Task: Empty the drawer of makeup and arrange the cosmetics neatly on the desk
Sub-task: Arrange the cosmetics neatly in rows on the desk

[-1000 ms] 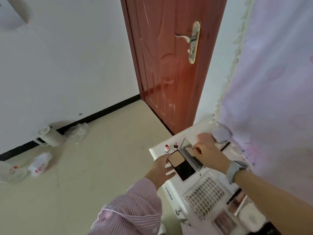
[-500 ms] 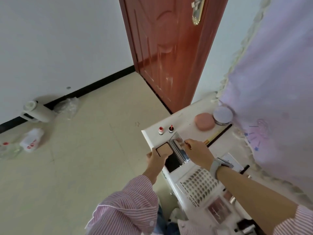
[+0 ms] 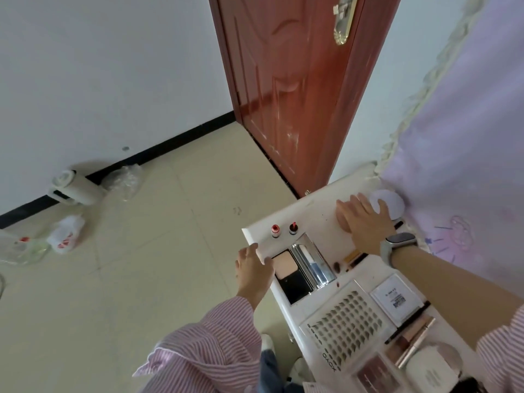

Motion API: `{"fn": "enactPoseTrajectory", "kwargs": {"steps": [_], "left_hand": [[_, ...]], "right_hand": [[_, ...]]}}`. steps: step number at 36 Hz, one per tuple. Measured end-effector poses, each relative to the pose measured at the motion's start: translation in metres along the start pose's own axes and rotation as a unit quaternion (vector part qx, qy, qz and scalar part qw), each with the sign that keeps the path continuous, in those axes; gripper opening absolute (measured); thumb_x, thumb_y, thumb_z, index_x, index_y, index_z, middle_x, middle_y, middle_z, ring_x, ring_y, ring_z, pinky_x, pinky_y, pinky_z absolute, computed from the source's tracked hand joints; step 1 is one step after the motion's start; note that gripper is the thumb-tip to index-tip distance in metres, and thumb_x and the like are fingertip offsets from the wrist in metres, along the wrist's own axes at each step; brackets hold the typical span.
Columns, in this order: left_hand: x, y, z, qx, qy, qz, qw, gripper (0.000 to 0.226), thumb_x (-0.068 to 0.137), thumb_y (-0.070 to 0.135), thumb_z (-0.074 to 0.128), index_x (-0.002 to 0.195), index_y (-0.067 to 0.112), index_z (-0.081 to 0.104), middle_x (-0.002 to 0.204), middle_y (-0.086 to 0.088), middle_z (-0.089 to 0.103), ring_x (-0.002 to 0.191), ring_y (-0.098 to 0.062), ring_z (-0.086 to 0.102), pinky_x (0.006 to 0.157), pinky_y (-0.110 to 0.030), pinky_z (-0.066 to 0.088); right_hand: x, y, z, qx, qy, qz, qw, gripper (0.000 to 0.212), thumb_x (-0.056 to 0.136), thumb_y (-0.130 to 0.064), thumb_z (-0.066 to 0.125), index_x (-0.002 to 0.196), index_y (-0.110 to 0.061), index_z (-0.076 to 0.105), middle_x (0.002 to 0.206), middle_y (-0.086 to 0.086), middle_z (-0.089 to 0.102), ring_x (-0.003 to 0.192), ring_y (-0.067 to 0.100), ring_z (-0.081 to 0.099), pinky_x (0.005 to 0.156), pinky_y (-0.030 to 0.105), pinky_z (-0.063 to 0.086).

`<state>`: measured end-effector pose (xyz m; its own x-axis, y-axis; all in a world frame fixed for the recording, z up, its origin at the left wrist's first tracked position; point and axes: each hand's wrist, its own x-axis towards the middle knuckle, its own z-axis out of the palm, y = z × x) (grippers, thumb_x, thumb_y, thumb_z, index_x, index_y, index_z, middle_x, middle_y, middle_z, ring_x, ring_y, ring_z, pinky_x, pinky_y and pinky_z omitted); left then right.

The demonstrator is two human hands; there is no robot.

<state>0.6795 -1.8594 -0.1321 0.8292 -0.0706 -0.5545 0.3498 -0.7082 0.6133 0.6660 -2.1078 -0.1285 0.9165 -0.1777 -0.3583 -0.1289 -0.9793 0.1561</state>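
1. Your right hand (image 3: pixel 361 222) lies flat, fingers spread, over the pink round powder puff (image 3: pixel 341 221) at the far end of the white tabletop (image 3: pixel 317 214); whether the fingers have closed on it cannot be told, so it reads as a flat press. Lift it by its rim, or slide it, instead of squashing it.

2. Your left hand (image 3: pixel 253 269) rests at the tabletop's left edge, fingers relaxed, thumb touching the open black compact with a beige powder pan (image 3: pixel 287 273). It holds nothing. Keep it there to steady the compact, whose mirrored lid (image 3: pixel 312 262) stands up and would likely tip at a knock.

3. Just beyond the puff sits a round white lidded case (image 3: pixel 392 204), against the lilac curtain (image 3: pixel 453 137). Setting the puff squarely beside it should keep the far end orderly.

4. Two small red-capped bottles (image 3: pixel 283 230) stand upright near the far left corner; sweep wide of them, they look easy to topple.

5. Nearer you lie a white grid palette of brown shades (image 3: pixel 347 326), a white square box with a printed label (image 3: pixel 395 297) and slim rose-gold tubes (image 3: pixel 415 340), packed close. The drawer itself is out of view, so how much remains inside cannot be judged.
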Motion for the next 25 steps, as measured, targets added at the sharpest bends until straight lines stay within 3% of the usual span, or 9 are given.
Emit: {"fn": "enactPoseTrajectory", "kwargs": {"steps": [2,3,5,7,12,16,19,21,25], "left_hand": [[0.003,0.005,-0.007,0.004,0.019,0.017,1.0,0.046,0.094,0.016,0.045,0.139,0.011,0.036,0.145,-0.009,0.03,0.134,-0.025,0.027,0.109,-0.036,0.026],[0.004,0.009,-0.011,0.004,0.025,0.028,0.999,0.043,0.094,0.015,0.045,0.137,0.011,0.039,0.144,-0.009,0.032,0.133,-0.024,0.029,0.108,-0.035,0.027],[0.006,0.016,-0.018,-0.002,0.033,0.056,0.998,0.038,0.095,0.014,0.044,0.133,0.011,0.044,0.141,-0.008,0.036,0.13,-0.023,0.033,0.104,-0.03,0.03],[0.006,0.024,-0.026,-0.016,0.038,0.081,0.996,0.034,0.095,0.013,0.044,0.129,0.011,0.048,0.136,-0.005,0.04,0.122,-0.02,0.042,0.094,-0.022,0.034],[0.004,0.041,-0.042,-0.106,0.009,0.063,0.992,0.027,0.095,0.012,0.043,0.12,0.014,0.052,0.114,-0.005,0.059,0.096,-0.016,0.056,0.062,-0.008,0.042],[-0.006,0.048,-0.053,-0.143,-0.031,0.054,0.988,0.024,0.095,0.013,0.04,0.114,0.017,0.055,0.099,0.005,0.063,0.088,-0.008,0.061,0.063,-0.011,0.042],[-0.011,0.062,-0.067,-0.163,-0.059,0.055,0.983,0.022,0.096,0.017,0.042,0.111,0.019,0.058,0.102,0.006,0.064,0.087,-0.007,0.061,0.074,-0.02,0.045],[-0.016,0.078,-0.079,-0.196,-0.081,0.061,0.975,0.018,0.097,0.019,0.043,0.105,0.022,0.059,0.105,0.003,0.064,0.089,-0.009,0.062,0.081,-0.026,0.047],[-0.035,0.116,-0.104,-0.311,-0.107,0.099,0.939,0.017,0.098,0.019,0.044,0.101,0.017,0.061,0.106,-0.003,0.064,0.092,-0.018,0.062,0.084,-0.03,0.048]], "right_hand": [[0.008,0.002,-0.001,-0.021,-0.051,-0.002,0.998,0.065,0.093,-0.019,0.037,0.148,-0.016,0.003,0.155,0.013,0.006,0.144,0.031,0.002,0.111,0.059,0.004],[0.012,0.002,0.004,-0.03,-0.038,-0.013,0.999,0.06,0.094,-0.023,0.038,0.147,-0.015,0.011,0.153,0.017,0.016,0.142,0.034,0.012,0.109,0.063,0.008],[0.02,0.0,0.007,-0.056,-0.007,-0.031,0.998,0.052,0.083,-0.032,0.057,0.13,-0.015,0.045,0.123,0.022,0.056,0.122,0.036,0.05,0.093,0.069,0.035],[0.026,-0.001,0.006,-0.086,-0.019,-0.002,0.996,0.062,0.061,-0.042,0.078,0.114,-0.016,0.058,0.104,0.01,0.065,0.106,0.027,0.061,0.086,0.06,0.047],[0.029,0.006,-0.003,-0.103,-0.061,-0.033,0.992,0.068,0.084,-0.029,0.052,0.14,-0.014,0.017,0.147,0.009,0.023,0.142,0.027,0.011,0.11,0.051,0.017],[0.02,0.006,-0.013,-0.107,-0.066,-0.054,0.991,0.067,0.083,-0.024,0.053,0.14,-0.01,0.02,0.146,0.011,0.027,0.141,0.029,0.013,0.113,0.052,0.014],[0.012,0.001,-0.033,-0.02,0.03,-0.063,0.997,0.067,0.079,-0.031,0.052,0.138,-0.014,0.025,0.138,0.006,0.038,0.131,0.025,0.033,0.108,0.046,0.026],[0.007,-0.006,-0.062,0.126,0.078,-0.059,0.987,0.07,0.078,-0.035,0.055,0.138,-0.017,0.025,0.137,0.003,0.038,0.125,0.024,0.041,0.103,0.039,0.036],[-0.017,-0.02,-0.143,0.364,0.146,-0.105,0.914,0.082,0.075,-0.034,0.07,0.141,-0.022,0.023,0.142,0.0,0.032,0.126,0.019,0.041,0.101,0.032,0.038]]}}
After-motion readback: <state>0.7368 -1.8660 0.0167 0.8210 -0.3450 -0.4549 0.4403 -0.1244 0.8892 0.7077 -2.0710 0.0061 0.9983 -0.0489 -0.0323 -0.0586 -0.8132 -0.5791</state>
